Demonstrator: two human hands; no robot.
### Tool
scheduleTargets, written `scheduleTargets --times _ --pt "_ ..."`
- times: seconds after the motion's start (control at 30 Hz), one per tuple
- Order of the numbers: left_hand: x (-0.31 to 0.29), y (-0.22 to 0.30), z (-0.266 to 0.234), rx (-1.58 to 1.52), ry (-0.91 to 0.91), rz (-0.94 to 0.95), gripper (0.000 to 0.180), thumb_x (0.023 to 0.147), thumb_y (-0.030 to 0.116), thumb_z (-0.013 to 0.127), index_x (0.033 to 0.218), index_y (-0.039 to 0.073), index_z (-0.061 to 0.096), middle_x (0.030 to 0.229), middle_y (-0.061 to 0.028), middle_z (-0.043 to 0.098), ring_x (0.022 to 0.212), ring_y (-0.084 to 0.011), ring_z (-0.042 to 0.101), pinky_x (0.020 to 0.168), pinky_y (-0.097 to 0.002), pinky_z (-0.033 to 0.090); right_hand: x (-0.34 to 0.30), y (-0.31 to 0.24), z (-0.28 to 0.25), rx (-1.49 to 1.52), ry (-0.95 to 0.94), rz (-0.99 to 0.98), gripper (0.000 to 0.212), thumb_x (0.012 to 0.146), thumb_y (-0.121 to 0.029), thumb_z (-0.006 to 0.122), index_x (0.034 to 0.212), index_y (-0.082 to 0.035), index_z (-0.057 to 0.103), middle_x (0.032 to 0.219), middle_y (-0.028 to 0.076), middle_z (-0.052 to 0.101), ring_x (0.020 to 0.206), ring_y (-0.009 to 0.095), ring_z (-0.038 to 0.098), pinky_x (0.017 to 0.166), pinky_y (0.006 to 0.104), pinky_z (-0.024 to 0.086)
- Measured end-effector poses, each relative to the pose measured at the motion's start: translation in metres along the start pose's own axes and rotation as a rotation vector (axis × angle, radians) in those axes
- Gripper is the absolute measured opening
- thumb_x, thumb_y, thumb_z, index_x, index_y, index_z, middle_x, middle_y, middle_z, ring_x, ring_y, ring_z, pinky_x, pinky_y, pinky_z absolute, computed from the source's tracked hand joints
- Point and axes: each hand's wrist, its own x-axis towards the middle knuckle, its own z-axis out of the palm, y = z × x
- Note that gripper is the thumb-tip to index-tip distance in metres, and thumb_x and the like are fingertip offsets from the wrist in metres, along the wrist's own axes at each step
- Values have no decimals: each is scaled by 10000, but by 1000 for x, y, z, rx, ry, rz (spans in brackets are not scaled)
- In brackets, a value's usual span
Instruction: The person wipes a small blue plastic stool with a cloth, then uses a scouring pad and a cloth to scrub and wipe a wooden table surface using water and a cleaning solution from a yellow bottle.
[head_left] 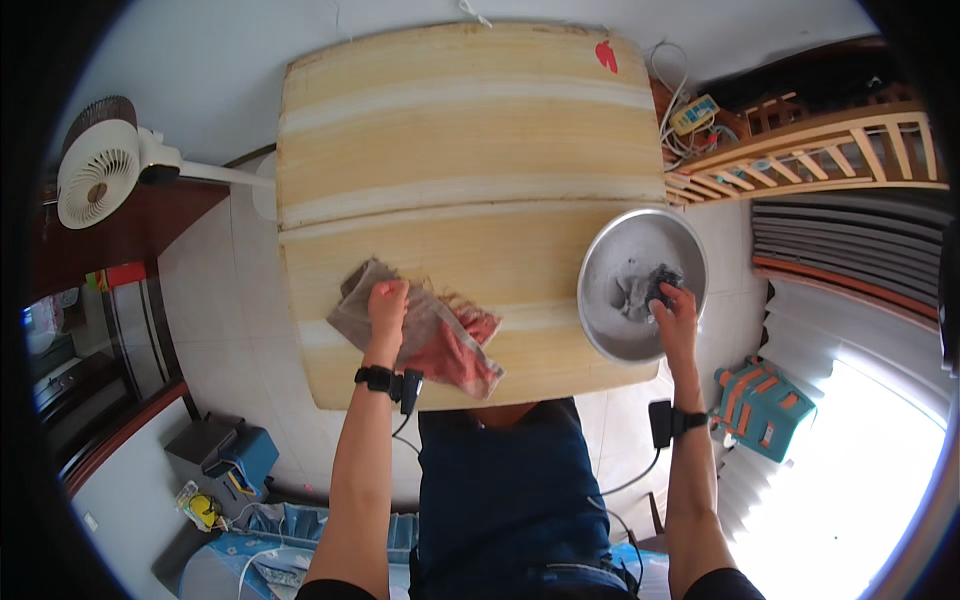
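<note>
The left hand (388,300) presses, fist closed, on a rag (440,335) whose long axis runs ten to four o'clock. The right hand (676,305) grips a dark scourer (662,280) inside the bowl (600,320), three o'clock of the rag.

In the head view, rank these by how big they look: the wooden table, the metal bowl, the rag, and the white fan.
1. wooden table
2. metal bowl and rag: look about alike, so unranked
3. white fan, though it sits near the bent rim

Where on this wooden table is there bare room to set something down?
The far half of the table is bare. A smaller strip lies between the cloth and the metal bowl. The near edge is crowded by left hand, cloth, bowl and right hand.
</note>
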Motion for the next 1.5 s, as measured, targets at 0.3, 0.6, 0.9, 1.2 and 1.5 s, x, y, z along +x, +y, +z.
scheduleTargets --times 0.3,0.6,0.9,1.2,1.5 --pt "-61 0 27 724 171 648 586 674 346 802 1131 58 576 1232 -243 451 1124 -362 445 944 -462 384 -25 -24 27 -44 124 -124 448 735 -12 679 1143 -36 495 1064 134 523 954 271 554 866 347 457" --pt "-92 -39 -8 878 144 823 633 745 267 755 1289 92 481 1353 -253 379 1208 -438 389 1002 -512 338 -105 -25 175 -386 -225 -292 527 769 -47 668 1275 -108 534 1076 161 526 1005 369 530 848 436 460" --pt "-23 -20 -20 989 429 841 628 915 411 511 1402 43 363 1464 -213 322 1331 -435 292 1067 -547 250 -28 -59 253 -334 -7 -331 277 807 -88 648 1081 -55 655 971 165 545 921 358 550 799 423 468" --pt "-23 -23 -8 1097 494 734 664 925 460 439 1442 62 313 1524 -165 238 1391 -395 214 1080 -580 181 -74 -29 218 -579 -124 -251 248 793 -58 627 1038 -40 666 961 166 544 953 367 539 810 438 477" --pt "-22 -19 -12 1113 506 726 655 931 451 416 1444 59 308 1529 -165 228 1391 -395 211 1080 -577 179 -57 -39 221 -556 -153 -269 225 779 -51 627 999 -33 670 966 138 548 946 341 553 802 430 483"
